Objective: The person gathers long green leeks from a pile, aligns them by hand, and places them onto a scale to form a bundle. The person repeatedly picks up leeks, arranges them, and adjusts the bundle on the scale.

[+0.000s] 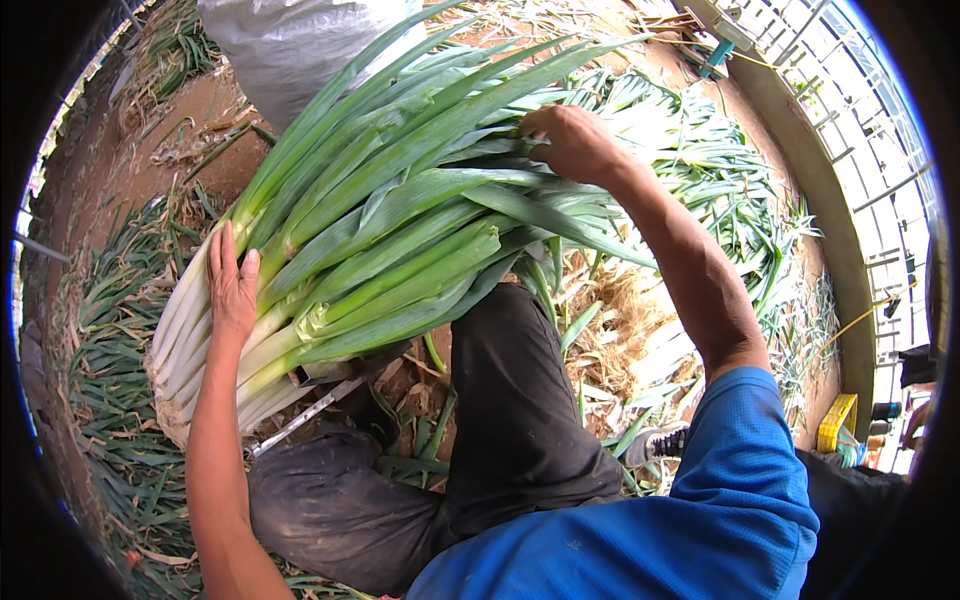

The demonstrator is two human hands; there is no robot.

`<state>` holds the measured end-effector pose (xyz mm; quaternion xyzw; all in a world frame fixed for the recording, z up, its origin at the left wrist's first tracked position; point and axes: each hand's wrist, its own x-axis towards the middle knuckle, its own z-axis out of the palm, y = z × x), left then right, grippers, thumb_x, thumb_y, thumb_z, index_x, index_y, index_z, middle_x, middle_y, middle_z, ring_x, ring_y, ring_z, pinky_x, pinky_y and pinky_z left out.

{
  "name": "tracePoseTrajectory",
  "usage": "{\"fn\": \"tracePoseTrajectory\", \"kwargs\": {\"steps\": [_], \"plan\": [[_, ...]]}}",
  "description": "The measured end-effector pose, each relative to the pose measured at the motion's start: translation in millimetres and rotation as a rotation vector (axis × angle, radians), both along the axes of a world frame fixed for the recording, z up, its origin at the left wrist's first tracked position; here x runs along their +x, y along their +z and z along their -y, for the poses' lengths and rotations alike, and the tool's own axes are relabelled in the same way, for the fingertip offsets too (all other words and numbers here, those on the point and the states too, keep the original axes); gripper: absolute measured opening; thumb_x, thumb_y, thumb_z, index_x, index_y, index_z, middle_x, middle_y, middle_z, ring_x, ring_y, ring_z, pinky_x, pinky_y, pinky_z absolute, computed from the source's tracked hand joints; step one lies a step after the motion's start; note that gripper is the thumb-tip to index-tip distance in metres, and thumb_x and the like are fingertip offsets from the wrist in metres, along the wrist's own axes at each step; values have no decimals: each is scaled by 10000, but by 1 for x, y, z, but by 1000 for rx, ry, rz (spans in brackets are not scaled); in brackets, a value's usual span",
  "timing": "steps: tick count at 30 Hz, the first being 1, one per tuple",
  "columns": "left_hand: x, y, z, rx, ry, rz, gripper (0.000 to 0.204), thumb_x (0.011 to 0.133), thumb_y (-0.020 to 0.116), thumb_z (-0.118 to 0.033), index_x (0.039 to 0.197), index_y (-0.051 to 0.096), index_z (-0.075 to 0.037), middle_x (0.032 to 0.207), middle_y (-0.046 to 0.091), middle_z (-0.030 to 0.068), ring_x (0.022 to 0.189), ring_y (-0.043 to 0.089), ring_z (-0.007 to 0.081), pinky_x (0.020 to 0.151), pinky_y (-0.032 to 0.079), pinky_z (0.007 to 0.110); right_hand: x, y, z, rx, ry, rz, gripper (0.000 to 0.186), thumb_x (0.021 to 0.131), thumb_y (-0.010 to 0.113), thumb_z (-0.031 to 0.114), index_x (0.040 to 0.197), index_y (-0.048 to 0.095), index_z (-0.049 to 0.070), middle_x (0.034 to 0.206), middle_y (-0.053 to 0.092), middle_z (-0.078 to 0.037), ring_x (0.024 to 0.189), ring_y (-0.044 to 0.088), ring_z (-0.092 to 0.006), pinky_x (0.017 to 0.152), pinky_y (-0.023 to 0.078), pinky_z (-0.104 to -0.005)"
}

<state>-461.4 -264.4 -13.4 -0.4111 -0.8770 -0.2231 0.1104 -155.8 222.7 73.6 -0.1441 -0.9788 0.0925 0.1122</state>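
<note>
A thick bundle of long green onions point(370, 210) lies slantwise in front of me, white stems and roots at the lower left, green leaves toward the upper right. My left hand point(234, 290) rests on the white stems, its fingers stretched out flat over them. At the leafy end, my right hand point(575, 143) is closed with curled fingers on some of the green leaves. Its fingertips are partly hidden among the leaves. Beneath the stems shows a metal bar point(305, 415), mostly covered by the bundle.
A white plastic sack point(300, 50) stands behind the bundle. More green onions point(700, 170) are heaped at the right, roots toward me. Leaf trimmings point(120, 370) cover the ground at left. A low concrete curb point(835, 200) and a yellow crate point(836, 422) are at the far right.
</note>
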Motion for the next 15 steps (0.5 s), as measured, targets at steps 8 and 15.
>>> {"fn": "tracePoseTrajectory", "kwargs": {"steps": [8, 15], "plan": [[-1, -1, -4, 6, -6, -1, 716, 1155, 494, -472, 1723, 335, -67, 1713, 361, 266, 1588, 324, 450, 1314, 243, 518, 23, -16, -26, 81, -91, -45, 194, 886, 800, 218, 988, 772, 56, 1015, 768, -161, 972, 770, -373, 870, 604, -512], [-3, -2, 1, -16, 15, 1, 710, 1157, 482, -471, 1728, 327, -78, 1719, 356, 264, 1590, 320, 448, 1317, 239, 516, 14, -15, -9, 168, 62, -153, 163, 973, 695, 214, 899, 727, 73, 927, 724, -133, 898, 746, -395, 787, 585, -522]]}}
